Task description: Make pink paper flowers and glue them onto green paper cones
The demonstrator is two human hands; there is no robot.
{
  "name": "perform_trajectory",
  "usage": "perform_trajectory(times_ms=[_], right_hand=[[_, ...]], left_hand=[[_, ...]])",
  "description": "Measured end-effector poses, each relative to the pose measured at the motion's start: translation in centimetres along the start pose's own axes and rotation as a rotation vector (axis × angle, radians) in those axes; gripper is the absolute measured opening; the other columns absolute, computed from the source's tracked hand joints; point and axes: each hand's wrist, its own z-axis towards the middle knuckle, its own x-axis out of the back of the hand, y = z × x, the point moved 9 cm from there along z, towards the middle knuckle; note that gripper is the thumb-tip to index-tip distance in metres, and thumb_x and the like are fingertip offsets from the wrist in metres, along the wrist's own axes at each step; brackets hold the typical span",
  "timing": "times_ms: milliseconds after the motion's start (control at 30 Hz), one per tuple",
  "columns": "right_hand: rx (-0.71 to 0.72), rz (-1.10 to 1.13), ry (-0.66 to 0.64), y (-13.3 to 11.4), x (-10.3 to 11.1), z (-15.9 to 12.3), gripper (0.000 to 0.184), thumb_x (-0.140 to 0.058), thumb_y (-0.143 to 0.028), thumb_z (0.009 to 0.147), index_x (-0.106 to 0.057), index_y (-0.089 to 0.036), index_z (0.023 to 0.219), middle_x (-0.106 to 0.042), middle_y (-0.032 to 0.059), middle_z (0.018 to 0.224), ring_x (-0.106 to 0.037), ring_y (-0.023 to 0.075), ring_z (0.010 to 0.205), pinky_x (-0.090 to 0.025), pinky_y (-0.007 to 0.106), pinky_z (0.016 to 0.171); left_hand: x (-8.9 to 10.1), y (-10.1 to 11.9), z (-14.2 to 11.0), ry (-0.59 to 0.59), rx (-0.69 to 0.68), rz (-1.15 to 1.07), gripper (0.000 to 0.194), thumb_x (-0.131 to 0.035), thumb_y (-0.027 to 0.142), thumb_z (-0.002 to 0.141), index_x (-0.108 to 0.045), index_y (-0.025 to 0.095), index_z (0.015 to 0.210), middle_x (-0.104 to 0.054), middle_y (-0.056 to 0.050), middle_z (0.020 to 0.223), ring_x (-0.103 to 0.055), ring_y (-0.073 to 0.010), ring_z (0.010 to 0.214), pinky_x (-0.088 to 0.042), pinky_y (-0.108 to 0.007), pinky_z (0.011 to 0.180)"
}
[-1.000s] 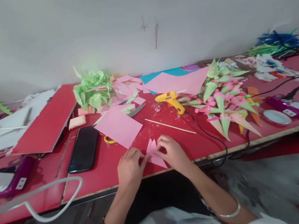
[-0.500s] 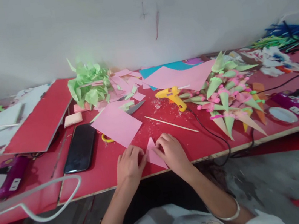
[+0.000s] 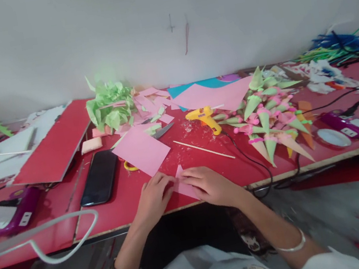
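A small folded piece of pink paper [image 3: 187, 191] lies at the front edge of the red table, between my two hands. My left hand [image 3: 154, 197], fingers bent and thumb close to them, grips its left corner. Across its upper right side lie the fingers of my right hand [image 3: 214, 185], pressed together, with the thumb tucked beneath; they hide part of the folds. Just beyond my hands rests a flat pink paper square [image 3: 142, 150], over scissors whose yellow handle [image 3: 130, 166] and blade [image 3: 164, 131] stick out. A thin wooden stick [image 3: 203, 149] lies to the right.
A yellow glue gun [image 3: 204, 115] with a black cord sits beyond the stick. Right of it are piled green and pink paper cones [image 3: 266, 122]. At left lie a black phone [image 3: 99, 177], a red board [image 3: 52, 144] and a white curved tube [image 3: 92, 220]. Green crumpled paper [image 3: 110, 104] stands behind.
My right hand has shifted left over the folded pink paper, its fingers now stretched across the upper part. My left hand stays at the left corner. The view has tilted slightly.
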Motion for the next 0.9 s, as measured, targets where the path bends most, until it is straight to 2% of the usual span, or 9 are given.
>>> perform_trajectory(times_ms=[33,100,167,267,400,567,667,767,900], right_hand=[[0.011,-0.003,-0.036,0.0,-0.1,-0.3,0.041,-0.045,-0.025,0.082,-0.045,-0.022,0.123,-0.049,0.0064,0.125,-0.042,0.0181,0.116,-0.031,0.037,0.098],[0.014,-0.026,-0.072,0.0,-0.2,-0.8,0.060,-0.054,-0.044,0.075,-0.038,-0.021,0.129,-0.044,0.0093,0.130,-0.037,0.0218,0.121,-0.026,0.042,0.102],[-0.007,-0.048,-0.069,0.1,-0.4,-0.9,0.069,-0.056,-0.051,0.071,-0.037,-0.020,0.129,-0.044,0.0104,0.131,-0.036,0.0228,0.123,-0.023,0.044,0.103],[-0.040,-0.059,-0.032,0.1,-0.4,-0.7,0.060,-0.057,-0.047,0.073,-0.043,-0.021,0.125,-0.048,0.0088,0.127,-0.039,0.0215,0.119,-0.025,0.042,0.102],[-0.015,-0.052,-0.013,-0.5,-0.4,-0.6,0.056,-0.060,-0.042,0.072,-0.047,-0.019,0.121,-0.052,0.0092,0.121,-0.044,0.0217,0.113,-0.029,0.040,0.100],[0.002,-0.053,-0.048,-0.6,-0.2,-0.7,0.056,-0.060,-0.037,0.073,-0.044,-0.020,0.124,-0.051,0.0089,0.122,-0.041,0.0223,0.115,-0.028,0.041,0.100],[-0.008,0.016,-0.027,-0.4,0.2,-0.6,0.045,-0.055,-0.039,0.077,-0.050,-0.024,0.119,-0.053,0.0069,0.119,-0.045,0.0200,0.111,-0.032,0.038,0.097],[-0.032,0.041,0.014,0.0,0.4,-0.3,0.029,-0.052,-0.032,0.080,-0.058,-0.023,0.107,-0.057,0.0050,0.112,-0.048,0.0174,0.106,-0.036,0.035,0.093],[-0.025,0.065,0.052,0.5,0.2,0.0,0.025,-0.057,-0.032,0.077,-0.062,-0.022,0.099,-0.060,0.0053,0.106,-0.050,0.0179,0.101,-0.039,0.034,0.088]], left_hand=[[0.0,0.1,-0.1,0.012,-0.017,-0.006,0.021,-0.042,0.017,0.081,-0.055,0.023,0.097,-0.056,-0.003,0.097,-0.054,-0.0163,0.089,-0.043,-0.029,0.073],[0.1,0.3,-0.3,0.035,-0.050,-0.010,0.022,-0.041,0.017,0.082,-0.056,0.023,0.098,-0.057,-0.003,0.095,-0.054,-0.0154,0.087,-0.043,-0.029,0.074],[0.1,0.5,-0.6,0.051,-0.067,-0.004,0.021,-0.045,0.022,0.082,-0.056,0.022,0.100,-0.057,-0.003,0.095,-0.055,-0.0154,0.085,-0.044,-0.029,0.075],[0.1,0.8,-0.9,0.063,-0.067,0.037,0.027,-0.057,0.028,0.074,-0.056,0.020,0.100,-0.057,-0.004,0.094,-0.055,-0.0164,0.082,-0.045,-0.028,0.071],[-0.1,1.4,-1.2,0.066,-0.093,0.108,0.029,-0.061,0.029,0.071,-0.057,0.020,0.098,-0.058,-0.003,0.092,-0.056,-0.0157,0.078,-0.045,-0.027,0.067],[0.2,2.1,-1.5,0.157,-0.171,0.187,0.014,-0.053,0.029,0.079,-0.060,0.020,0.088,-0.060,-0.003,0.086,-0.056,-0.0138,0.075,-0.043,-0.026,0.068],[0.2,2.6,-1.6,0.162,-0.213,0.218,0.016,-0.053,0.033,0.080,-0.061,0.020,0.084,-0.061,-0.003,0.083,-0.056,-0.0141,0.074,-0.042,-0.026,0.067],[0.1,2.5,-1.6,0.139,-0.195,0.208,0.022,-0.058,0.039,0.074,-0.061,0.020,0.085,-0.061,-0.003,0.086,-0.056,-0.0151,0.075,-0.042,-0.027,0.066],[0.1,2.9,-1.8,0.163,-0.211,0.267,0.018,-0.049,0.032,0.083,-0.061,0.020,0.084,-0.061,-0.002,0.078,-0.055,-0.0129,0.070,-0.039,-0.024,0.062]])
